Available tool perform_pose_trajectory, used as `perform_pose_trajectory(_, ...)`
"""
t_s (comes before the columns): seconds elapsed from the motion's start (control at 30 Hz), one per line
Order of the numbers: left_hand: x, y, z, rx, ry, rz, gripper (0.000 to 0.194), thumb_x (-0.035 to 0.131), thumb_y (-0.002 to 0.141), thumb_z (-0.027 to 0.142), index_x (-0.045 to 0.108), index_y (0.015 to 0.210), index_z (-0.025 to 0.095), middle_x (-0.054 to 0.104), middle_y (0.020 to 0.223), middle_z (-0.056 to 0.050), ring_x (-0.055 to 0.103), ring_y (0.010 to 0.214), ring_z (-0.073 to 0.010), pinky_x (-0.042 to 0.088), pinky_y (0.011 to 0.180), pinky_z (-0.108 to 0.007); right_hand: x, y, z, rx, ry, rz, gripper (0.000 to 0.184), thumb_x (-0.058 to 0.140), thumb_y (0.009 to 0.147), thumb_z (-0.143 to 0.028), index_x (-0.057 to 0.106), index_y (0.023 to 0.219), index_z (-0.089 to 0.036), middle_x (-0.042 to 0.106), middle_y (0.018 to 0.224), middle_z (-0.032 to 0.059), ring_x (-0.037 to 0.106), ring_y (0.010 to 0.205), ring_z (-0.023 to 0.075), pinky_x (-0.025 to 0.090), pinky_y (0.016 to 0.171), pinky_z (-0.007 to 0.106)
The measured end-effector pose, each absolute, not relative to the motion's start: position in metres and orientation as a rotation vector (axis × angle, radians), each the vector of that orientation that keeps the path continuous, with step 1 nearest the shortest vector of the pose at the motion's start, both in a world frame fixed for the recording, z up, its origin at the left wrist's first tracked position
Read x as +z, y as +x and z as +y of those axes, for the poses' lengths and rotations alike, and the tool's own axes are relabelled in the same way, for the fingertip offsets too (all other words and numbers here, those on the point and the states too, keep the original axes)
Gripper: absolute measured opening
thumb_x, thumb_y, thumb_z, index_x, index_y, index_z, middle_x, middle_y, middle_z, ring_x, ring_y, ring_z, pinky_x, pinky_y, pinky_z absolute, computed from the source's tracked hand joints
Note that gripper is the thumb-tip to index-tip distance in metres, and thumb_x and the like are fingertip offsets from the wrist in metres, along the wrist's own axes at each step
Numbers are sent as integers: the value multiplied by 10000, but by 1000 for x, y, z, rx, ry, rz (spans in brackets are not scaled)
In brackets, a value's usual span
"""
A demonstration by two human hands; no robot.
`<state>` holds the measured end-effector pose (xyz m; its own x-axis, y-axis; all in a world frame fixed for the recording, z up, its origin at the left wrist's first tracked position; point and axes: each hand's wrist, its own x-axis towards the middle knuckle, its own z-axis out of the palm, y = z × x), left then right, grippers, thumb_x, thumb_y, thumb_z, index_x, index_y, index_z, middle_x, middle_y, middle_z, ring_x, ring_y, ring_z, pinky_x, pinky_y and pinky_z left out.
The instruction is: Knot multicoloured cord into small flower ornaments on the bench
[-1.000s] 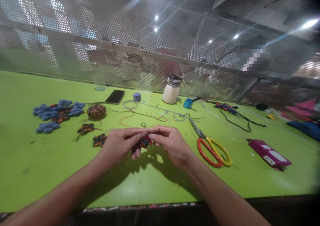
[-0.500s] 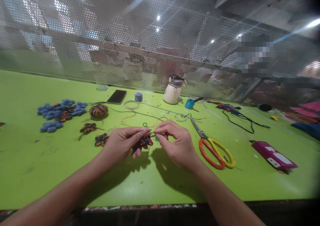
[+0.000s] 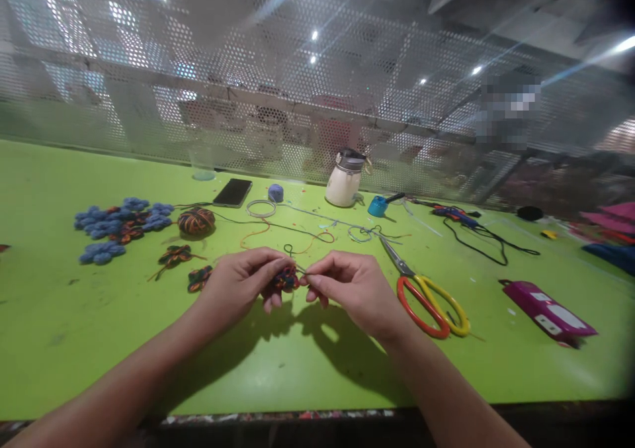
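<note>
My left hand (image 3: 251, 279) is closed, pinching a small crocheted flower (image 3: 286, 279) of dark, multicoloured yarn. My right hand (image 3: 342, 282) is closed on a thin crochet hook (image 3: 301, 270), mostly hidden by the fingers, its shaft reaching the flower's right edge. Both hands are just above the green table (image 3: 238, 375), fingertips nearly touching. Left of my left hand lie two more dark flowers, the nearer crocheted flower (image 3: 199, 278) partly behind the wrist. Beyond them rests a multicoloured yarn ball (image 3: 196, 222), with loose yarn (image 3: 258, 228) trailing across the table.
Orange-and-yellow-handled scissors (image 3: 426, 302) lie right of my right hand, near a purple case (image 3: 548, 312). Blue crocheted flowers (image 3: 102, 252) are at left. Further back are a phone (image 3: 232, 192), a clear cup (image 3: 203, 163), a flask (image 3: 343, 180) and a blue pot (image 3: 378, 206).
My right hand has lowered and turned slightly, and the hook's shaft now slants at the flower's edge. The left hand keeps hold of the flower and has barely moved.
</note>
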<state>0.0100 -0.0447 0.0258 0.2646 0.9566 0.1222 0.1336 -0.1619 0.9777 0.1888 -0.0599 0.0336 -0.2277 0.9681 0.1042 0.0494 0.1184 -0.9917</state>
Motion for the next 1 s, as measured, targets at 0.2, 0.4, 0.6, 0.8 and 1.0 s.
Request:
perform_pose_trajectory(0.2, 29, 10, -45, 1019, 1618, 1021, 200, 577, 797, 320, 673, 788, 145, 644, 528, 6, 571, 429, -103, 480, 464, -195, 32, 189, -58, 1272, -965, -1398, 158, 722, 695, -252, 652, 785, -143, 674, 672, 40, 619, 563, 125, 476, 492, 249)
perform_pose_trajectory(0.4, 25, 10, -46, 1019, 1672, 995, 208, 578, 800, 317, 693, 816, 144, 661, 575, -11, 582, 447, -110, 488, 470, -206, 36, 192, -58, 1348, -931, -1374, 214, 723, 700, -268, 651, 857, -142, 665, 654, 28, 584, 513, 99, 436, 459, 224)
perform_pose_trajectory(0.6, 21, 11, -48, 975, 1884, 1013, 204, 589, 795, 292, 735, 842, 159, 678, 583, -23, 565, 451, -104, 459, 467, -192, 39, 190, -57, 1114, -947, -1512, 160, 642, 765, -220, 635, 911, -155, 626, 661, 6, 537, 523, 87, 442, 504, 239)
perform_pose_trajectory(0.8, 22, 10, -47, 822, 1918, 969, 223, 557, 811, 272, 703, 687, 158, 597, 465, 9, 532, 422, -90, 422, 452, -171, 44, 183, -65, 722, -923, -1932, 200, 510, 854, -159, 646, 994, -198, 643, 800, 29, 570, 693, 124, 465, 654, 281)
perform_pose_trajectory(1.0, 22, 8, -47, 890, 1584, 941, 211, 628, 765, 333, 714, 782, 142, 690, 619, -35, 570, 433, -106, 491, 429, -207, 46, 189, -63, 833, -940, -1594, 149, 553, 858, -288, 652, 894, -182, 669, 804, 44, 586, 636, 129, 455, 567, 274)
